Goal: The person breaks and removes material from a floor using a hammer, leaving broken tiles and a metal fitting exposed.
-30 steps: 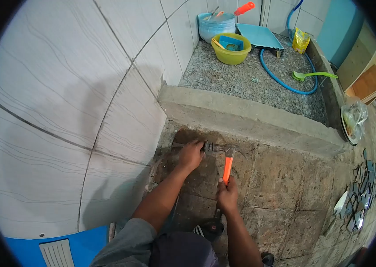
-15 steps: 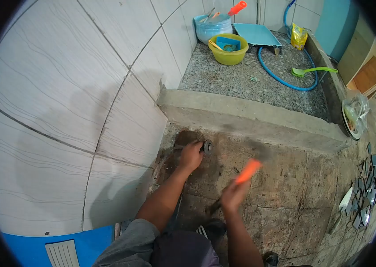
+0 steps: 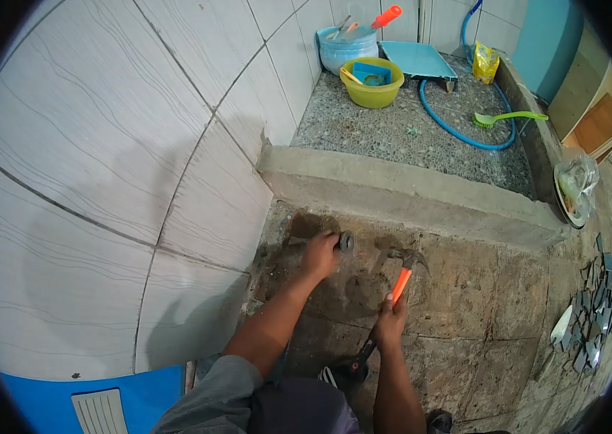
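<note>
Left hand (image 3: 318,253) clenches a chisel (image 3: 345,241) under the concrete ledge (image 3: 407,189); right hand (image 3: 390,323) grips a hammer (image 3: 402,276) nearby.

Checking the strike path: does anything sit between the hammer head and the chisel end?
Nothing visible. Only bare floor separates the hammer, in the right hand, from the chisel, gripped by the left hand.

The hammer (image 3: 401,278) is right of the chisel (image 3: 345,241), before the ledge (image 3: 407,184).

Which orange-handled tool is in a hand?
The hammer, gripped by the right hand down low. The other orange-handled tool sticks out of the blue tub far off on the ledge, with no hand near it.
</note>
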The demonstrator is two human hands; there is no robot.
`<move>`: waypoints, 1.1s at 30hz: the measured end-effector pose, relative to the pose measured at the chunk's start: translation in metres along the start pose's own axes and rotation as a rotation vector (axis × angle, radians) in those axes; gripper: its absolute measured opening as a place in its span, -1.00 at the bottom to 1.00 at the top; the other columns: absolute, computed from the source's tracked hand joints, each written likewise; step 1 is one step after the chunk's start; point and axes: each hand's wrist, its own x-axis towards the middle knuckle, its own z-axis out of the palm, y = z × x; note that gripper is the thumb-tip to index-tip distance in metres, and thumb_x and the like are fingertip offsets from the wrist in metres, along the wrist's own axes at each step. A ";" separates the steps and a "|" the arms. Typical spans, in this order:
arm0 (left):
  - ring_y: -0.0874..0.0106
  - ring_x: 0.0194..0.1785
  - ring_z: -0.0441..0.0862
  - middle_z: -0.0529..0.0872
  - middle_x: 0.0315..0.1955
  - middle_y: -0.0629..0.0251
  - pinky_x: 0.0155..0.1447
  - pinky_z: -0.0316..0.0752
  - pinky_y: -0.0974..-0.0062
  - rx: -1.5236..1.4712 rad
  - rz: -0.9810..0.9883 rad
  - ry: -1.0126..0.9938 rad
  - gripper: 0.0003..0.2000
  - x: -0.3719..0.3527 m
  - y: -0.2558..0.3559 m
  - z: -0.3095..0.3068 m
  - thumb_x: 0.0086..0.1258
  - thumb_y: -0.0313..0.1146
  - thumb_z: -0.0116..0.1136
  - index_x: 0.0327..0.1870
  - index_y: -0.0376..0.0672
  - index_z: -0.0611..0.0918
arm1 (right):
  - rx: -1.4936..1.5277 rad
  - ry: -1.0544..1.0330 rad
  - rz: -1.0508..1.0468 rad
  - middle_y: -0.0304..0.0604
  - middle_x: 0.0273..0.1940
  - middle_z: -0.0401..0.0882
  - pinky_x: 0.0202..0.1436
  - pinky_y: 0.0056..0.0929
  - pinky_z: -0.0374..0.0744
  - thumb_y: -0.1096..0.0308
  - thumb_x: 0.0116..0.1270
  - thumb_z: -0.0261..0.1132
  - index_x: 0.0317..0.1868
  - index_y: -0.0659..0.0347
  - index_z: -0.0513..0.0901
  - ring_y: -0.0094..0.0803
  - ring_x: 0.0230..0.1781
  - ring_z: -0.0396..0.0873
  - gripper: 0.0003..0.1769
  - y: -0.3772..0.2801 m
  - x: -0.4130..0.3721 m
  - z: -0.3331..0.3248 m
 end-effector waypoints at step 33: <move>-0.19 -0.01 0.62 0.70 -0.17 -0.08 0.04 0.55 -0.01 -0.131 0.138 0.163 -0.72 0.021 -0.034 -0.041 0.08 -0.56 0.34 -0.13 -0.28 0.69 | -0.584 -0.326 -0.126 0.29 -0.37 0.66 -0.20 0.16 0.56 0.10 0.56 0.19 0.03 0.31 0.56 0.31 -0.28 0.67 -0.62 -0.057 -0.030 0.058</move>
